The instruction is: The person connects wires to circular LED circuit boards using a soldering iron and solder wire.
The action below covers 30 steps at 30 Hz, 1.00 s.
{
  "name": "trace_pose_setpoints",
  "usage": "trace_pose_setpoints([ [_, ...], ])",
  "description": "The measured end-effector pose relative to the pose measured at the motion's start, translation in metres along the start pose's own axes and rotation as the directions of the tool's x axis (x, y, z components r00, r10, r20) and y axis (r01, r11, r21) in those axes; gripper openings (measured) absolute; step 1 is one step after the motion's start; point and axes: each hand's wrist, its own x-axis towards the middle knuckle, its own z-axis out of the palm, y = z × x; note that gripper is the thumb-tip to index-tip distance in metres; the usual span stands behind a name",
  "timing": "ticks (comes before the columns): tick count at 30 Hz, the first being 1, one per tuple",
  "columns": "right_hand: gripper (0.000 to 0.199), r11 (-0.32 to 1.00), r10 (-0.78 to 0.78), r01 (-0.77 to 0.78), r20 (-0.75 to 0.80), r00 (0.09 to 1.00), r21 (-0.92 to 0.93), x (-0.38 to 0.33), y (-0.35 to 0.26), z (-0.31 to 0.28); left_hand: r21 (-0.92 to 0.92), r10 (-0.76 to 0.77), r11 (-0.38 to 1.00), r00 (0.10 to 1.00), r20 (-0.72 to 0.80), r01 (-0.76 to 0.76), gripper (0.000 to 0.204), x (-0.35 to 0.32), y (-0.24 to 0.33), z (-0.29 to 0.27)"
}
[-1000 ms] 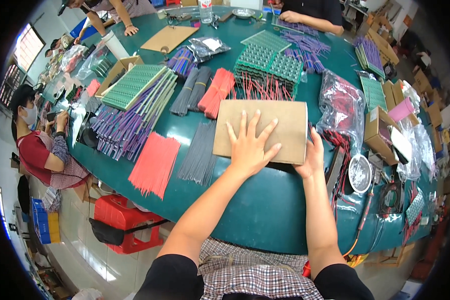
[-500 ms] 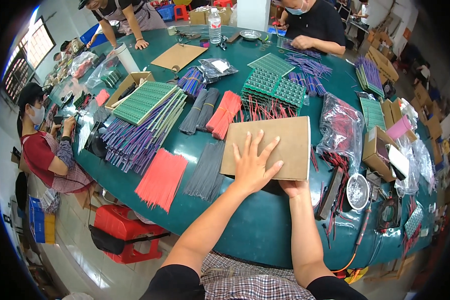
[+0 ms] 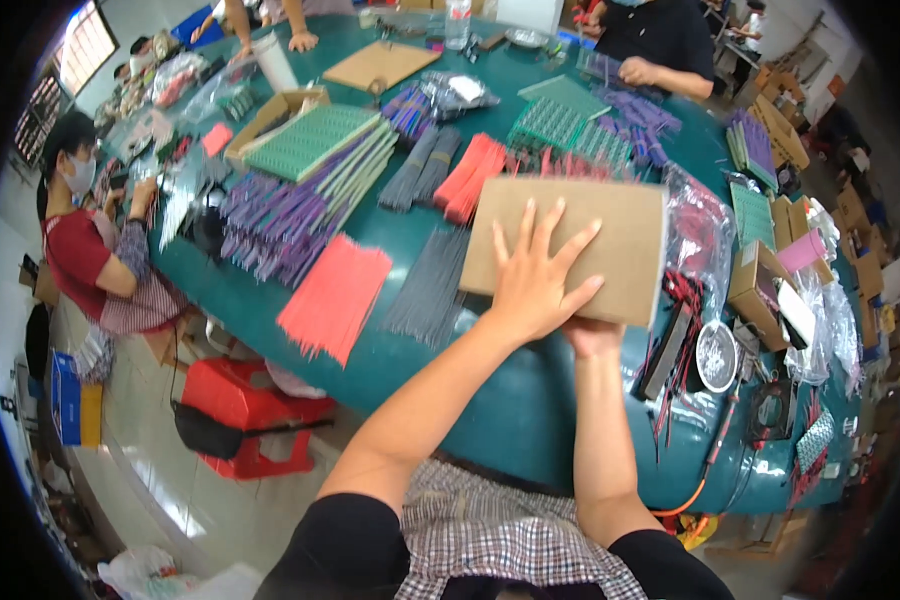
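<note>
- Brown cardboard panel (image 3: 620, 230), in the head view: it sits between my two hands over the green table (image 3: 490, 420), to the right of the loose dark-grey wires (image 3: 428, 285), my landmark.
- I judge it light and fairly stiff, dry rather than slippery, with corners that could crush; the pale strip along its right edge may mean layers that can slide.
- A flat palm above and support beneath suit it best, I think, well inside its edges.
- My left hand (image 3: 540, 285) lies on its top face, right of those grey wires, fingers fanned wide apart, gripping nothing; the forearm slants up from the lower left.
- My right hand (image 3: 595, 338) tucks under its near edge, farther right of the wires, forearm nearly upright; its fingers are hidden, so I cannot tell whether they close on it.
</note>
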Motion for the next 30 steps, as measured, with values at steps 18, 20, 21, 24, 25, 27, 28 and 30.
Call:
trace_pose_setpoints([
  [18,0.046,-0.924,-0.099,-0.012,0.210,0.973,-0.383,-0.143,0.003,0.163,-0.668,-0.310,-0.737,0.826,0.470,0.104,0.068,-0.105,0.122,-0.019],
  [20,0.046,-0.973,-0.061,-0.013,0.201,0.978,-0.232,-0.144,0.016,0.148,-0.598,-0.248,-0.792,0.826,0.506,0.128,0.075,-0.120,0.122,-0.023],
  [21,0.048,-0.979,-0.070,-0.041,0.142,0.987,-0.202,-0.143,0.023,0.137,-0.605,-0.212,-0.785,0.859,0.465,0.134,0.075,-0.130,0.119,-0.018],
  [24,0.050,-0.976,-0.049,-0.030,0.086,0.995,-0.215,-0.147,0.031,0.099,-0.634,-0.215,-0.763,0.878,0.427,0.122,0.070,-0.152,0.115,-0.005],
  [25,0.051,-0.975,-0.020,-0.004,0.069,0.997,-0.223,-0.148,0.034,0.089,-0.641,-0.264,-0.758,0.839,0.475,0.124,0.069,-0.159,0.114,-0.006],
  [27,0.053,-0.969,0.045,0.053,0.038,0.998,-0.242,-0.150,0.042,0.075,-0.637,-0.310,-0.760,0.790,0.529,0.128,0.065,-0.175,0.109,-0.005],
  [28,0.053,-0.968,0.042,0.050,0.037,0.998,-0.247,-0.153,0.047,0.070,-0.638,-0.309,-0.758,0.788,0.532,0.134,0.065,-0.182,0.106,-0.005],
  [30,0.051,-0.998,0.016,0.021,0.088,0.996,-0.056,-0.163,0.057,0.064,-0.655,-0.302,-0.721,0.748,0.592,0.227,0.061,-0.192,0.098,-0.008],
])
